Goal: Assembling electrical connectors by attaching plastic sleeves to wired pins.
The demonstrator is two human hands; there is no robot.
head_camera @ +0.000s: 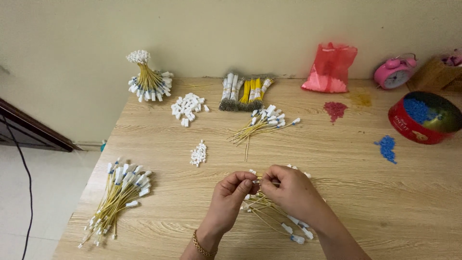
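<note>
Yellow wire [263, 181] sits pinched between your left hand [232, 192] and right hand [288, 188], both closed on it, directly above the loose wire pile [276, 216]. It looks light and bendy; grip near its white connector end.

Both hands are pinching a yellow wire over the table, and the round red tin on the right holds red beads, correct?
Not quite: the head view shows the red tin holding blue beads. Both the left hand and right hand do pinch a yellow wire over the table.
</note>
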